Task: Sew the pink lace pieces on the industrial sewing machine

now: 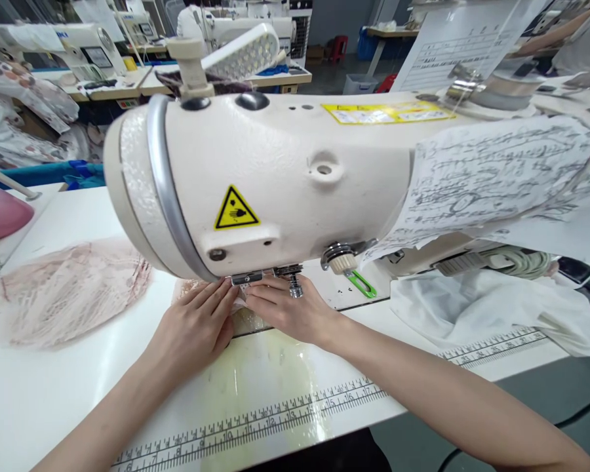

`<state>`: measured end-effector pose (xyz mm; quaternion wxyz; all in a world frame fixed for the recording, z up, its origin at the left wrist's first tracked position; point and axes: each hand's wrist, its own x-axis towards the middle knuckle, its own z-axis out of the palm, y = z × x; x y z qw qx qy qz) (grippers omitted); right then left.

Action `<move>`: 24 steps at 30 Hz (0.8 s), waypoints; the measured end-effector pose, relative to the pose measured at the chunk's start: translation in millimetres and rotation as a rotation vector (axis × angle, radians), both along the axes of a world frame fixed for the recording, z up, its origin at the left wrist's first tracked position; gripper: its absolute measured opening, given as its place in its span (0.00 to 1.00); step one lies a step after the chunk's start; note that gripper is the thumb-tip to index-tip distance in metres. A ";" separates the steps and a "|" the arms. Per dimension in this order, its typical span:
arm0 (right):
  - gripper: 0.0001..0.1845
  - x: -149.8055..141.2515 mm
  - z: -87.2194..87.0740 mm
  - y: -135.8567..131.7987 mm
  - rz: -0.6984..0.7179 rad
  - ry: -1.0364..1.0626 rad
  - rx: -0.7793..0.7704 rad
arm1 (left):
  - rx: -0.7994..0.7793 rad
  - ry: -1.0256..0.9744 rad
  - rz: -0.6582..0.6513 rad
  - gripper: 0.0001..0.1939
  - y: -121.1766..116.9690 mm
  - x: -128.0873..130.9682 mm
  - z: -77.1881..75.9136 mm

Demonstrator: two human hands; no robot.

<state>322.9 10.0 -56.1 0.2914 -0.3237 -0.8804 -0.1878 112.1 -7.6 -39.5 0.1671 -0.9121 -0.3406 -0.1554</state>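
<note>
The white sewing machine [275,164] spans the view, its head above both hands. My left hand [194,324] lies flat with fingers stretched out together on a piece of pale pink lace fabric [184,287] beneath the head. From the right, my right hand [290,311] reaches under the needle area, its fingers closed at the edge of the fabric. The presser parts partly cover those fingertips. Between the hands a small bit of the fabric shows; the machine head hides the rest, and the needle is out of sight.
Another pink lace piece [73,292] lies on the table at left. A green thread snipper [362,284] rests on the machine bed. White cloth [482,305] lies at right, and a printed ruler strip [275,419] runs along the front edge. A pink cone [2,210] stands far left.
</note>
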 end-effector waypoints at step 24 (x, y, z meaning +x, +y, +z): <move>0.15 7.4 5.9 16.8 0.028 0.085 -0.289 | 0.101 0.088 0.113 0.17 -6.1 18.0 -2.3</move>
